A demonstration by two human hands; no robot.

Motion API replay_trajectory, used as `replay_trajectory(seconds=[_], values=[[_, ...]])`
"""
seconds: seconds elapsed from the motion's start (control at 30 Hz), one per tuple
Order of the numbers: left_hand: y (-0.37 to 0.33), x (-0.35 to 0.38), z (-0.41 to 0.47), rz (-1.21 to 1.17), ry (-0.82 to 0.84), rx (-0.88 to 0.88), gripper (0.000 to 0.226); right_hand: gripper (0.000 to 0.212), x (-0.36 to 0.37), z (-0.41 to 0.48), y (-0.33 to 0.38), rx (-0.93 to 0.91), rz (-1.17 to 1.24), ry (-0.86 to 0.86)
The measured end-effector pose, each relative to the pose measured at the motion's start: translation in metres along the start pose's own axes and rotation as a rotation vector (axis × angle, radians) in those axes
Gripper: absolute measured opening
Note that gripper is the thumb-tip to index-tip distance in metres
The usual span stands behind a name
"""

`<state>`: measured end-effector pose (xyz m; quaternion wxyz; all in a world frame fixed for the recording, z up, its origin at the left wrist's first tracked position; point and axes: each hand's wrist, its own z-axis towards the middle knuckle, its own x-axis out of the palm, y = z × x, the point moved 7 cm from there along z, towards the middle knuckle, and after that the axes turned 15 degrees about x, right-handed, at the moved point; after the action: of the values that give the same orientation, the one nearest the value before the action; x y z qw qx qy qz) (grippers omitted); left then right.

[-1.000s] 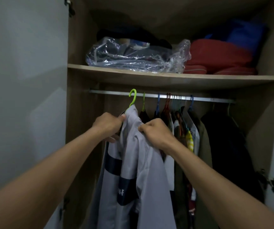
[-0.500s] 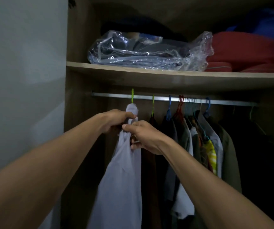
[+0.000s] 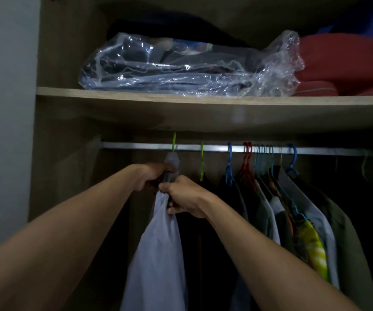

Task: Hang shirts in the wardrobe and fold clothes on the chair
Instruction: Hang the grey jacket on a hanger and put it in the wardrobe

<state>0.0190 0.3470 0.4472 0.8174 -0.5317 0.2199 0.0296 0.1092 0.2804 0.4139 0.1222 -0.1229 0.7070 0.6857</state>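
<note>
Inside the wooden wardrobe point(image 3: 68, 63), a pale shirt point(image 3: 158, 254) hangs at 6 o'clock on a green hanger point(image 3: 174, 141) whose hook sits at the metal rail point(image 3: 136, 145). The left hand point(image 3: 151, 178) and right hand point(image 3: 187, 198) both grip its bunched neck. Other hung clothes point(image 3: 293, 209) crowd toward 3 o'clock. On the shelf point(image 3: 181, 97) at 12, a clear plastic bag point(image 3: 181, 68) touches red fabric point(image 3: 338, 63) at 2; a grey wall point(image 3: 5, 108) fills 9 o'clock

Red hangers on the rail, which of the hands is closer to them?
Right. The right hand grips the pale shirt below and left of the red hangers; the left hand holds the same shirt farther left, beyond the right hand.
</note>
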Motion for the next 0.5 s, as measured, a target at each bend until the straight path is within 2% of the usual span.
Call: replay_trajectory(seconds=[0.27, 0.4, 0.5], values=[[0.031, 0.011, 0.028, -0.035, 0.008, 0.008, 0.035, 0.019, 0.002, 0.025, -0.013, 0.098, -0.231, -0.055], [0.03, 0.015, 0.029, 0.013, 0.009, 0.029, 0.03, 0.02, -0.001, 0.029, -0.007, 0.088, -0.423, -0.194], [0.025, 0.011, 0.028, 0.152, -0.018, 0.059, 0.034, 0.023, -0.003, 0.018, 0.0, 0.045, -0.616, -0.309]])
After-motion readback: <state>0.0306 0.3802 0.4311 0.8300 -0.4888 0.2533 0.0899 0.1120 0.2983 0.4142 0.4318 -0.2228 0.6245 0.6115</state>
